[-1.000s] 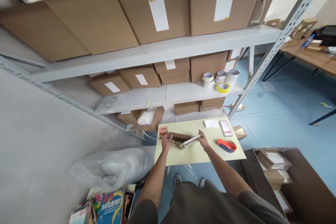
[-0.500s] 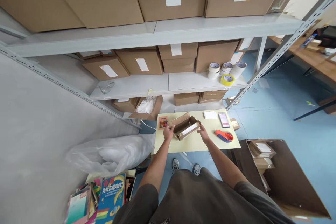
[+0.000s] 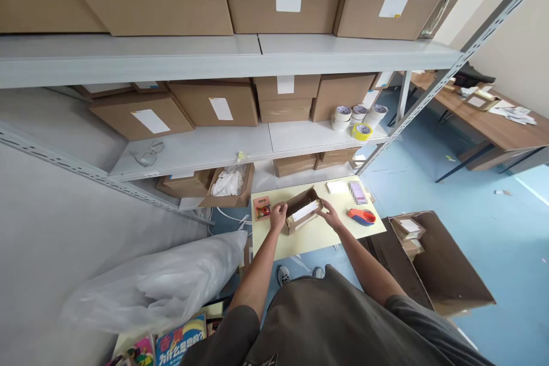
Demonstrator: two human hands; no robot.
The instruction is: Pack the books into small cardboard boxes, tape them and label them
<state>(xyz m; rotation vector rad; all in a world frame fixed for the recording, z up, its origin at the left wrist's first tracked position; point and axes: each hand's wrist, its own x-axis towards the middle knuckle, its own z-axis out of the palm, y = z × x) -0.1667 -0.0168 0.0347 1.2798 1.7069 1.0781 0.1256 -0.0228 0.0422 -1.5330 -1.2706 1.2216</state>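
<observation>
The small cardboard box (image 3: 301, 210) sat on the yellow bench (image 3: 309, 234), popped into shape with its top open and something white and flat inside, though it was too small to say what. So the forming part looked done, while closing and taping looked left to do, since the red tape dispenser (image 3: 361, 217) lay untouched just to the right. The left hand (image 3: 278, 216) gripped the box's left end and the right hand (image 3: 331, 216) held its right end, fingers curled onto the cardboard. Compared with a second ago, when the box was a flattened sleeve stretched between both hands, it had been squared up and turned more upright. Tape rolls (image 3: 355, 120) stood on the shelf (image 3: 257, 146) behind.
</observation>
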